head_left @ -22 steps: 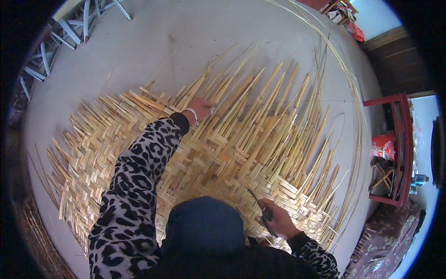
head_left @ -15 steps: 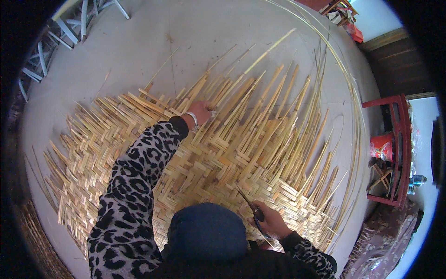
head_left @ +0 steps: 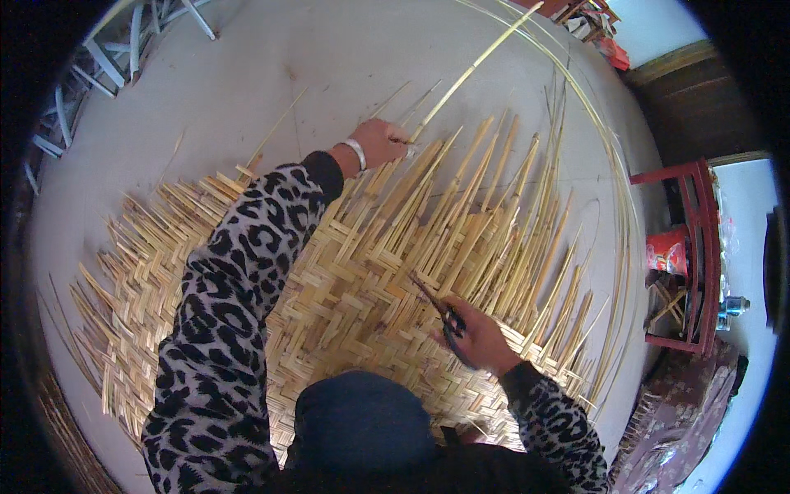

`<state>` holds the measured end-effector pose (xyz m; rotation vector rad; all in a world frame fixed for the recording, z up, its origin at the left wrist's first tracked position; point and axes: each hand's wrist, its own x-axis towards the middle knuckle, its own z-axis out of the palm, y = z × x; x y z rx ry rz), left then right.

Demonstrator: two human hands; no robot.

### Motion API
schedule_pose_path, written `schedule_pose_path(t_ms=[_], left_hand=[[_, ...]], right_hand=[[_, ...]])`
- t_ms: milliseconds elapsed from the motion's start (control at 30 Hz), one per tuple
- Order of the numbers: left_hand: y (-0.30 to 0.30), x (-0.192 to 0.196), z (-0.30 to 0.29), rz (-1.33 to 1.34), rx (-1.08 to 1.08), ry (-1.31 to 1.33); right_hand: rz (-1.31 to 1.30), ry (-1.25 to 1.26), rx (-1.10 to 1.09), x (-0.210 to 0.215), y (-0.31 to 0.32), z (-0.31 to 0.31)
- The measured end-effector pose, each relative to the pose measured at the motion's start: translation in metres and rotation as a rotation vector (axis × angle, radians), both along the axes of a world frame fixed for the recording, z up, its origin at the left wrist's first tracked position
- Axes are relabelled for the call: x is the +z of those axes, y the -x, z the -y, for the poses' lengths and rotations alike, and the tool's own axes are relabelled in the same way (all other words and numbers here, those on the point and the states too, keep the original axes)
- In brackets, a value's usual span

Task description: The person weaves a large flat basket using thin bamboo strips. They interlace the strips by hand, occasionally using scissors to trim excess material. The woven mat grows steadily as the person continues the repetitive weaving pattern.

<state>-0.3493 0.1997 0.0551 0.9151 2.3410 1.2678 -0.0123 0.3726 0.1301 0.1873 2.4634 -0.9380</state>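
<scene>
My left hand (head_left: 377, 142), a band around its wrist, is closed at the far edge of a woven mat (head_left: 337, 276) of pale split reeds. Its fingers grip a long reed strip (head_left: 481, 62) that slants up and right, past the other loose ends. Above the mat's right half, my right hand (head_left: 484, 339) is wrapped around the dark handles of scissors (head_left: 426, 290). Their blades point up and left, over the weave. Whether the blades are spread I cannot make out. The strip's near end is hidden by my left hand and the neighbouring strips.
Unwoven reed ends (head_left: 494, 181) fan out along the far and right edges. Long thin strips (head_left: 597, 107) curve over the floor at right. A red wooden stand (head_left: 706, 263) is farther right, above a patterned cloth (head_left: 683, 412). Pale metal legs (head_left: 103, 62) stand at upper left.
My left hand has moved away from me and slightly right, and the held strip reaches farther up and right. My right hand has risen with the scissors over the mat.
</scene>
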Motion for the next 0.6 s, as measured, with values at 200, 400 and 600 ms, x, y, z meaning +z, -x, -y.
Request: schedule_pose_path(t_ms=[200,400,600], left_hand=[[0.008,0.037,0.005,-0.197,0.03,-0.176],[-0.07,-0.032,0.104,-0.249,0.15,-0.056],[-0.304,-0.082,0.19,-0.113,0.074,0.422]], right_hand=[[-0.124,-0.027,-0.037,0.003,0.047,0.0],[-0.194,0.046,0.101,-0.014,0.018,0.02],[0.035,0.044,0.147,-0.047,-0.018,0.027]])
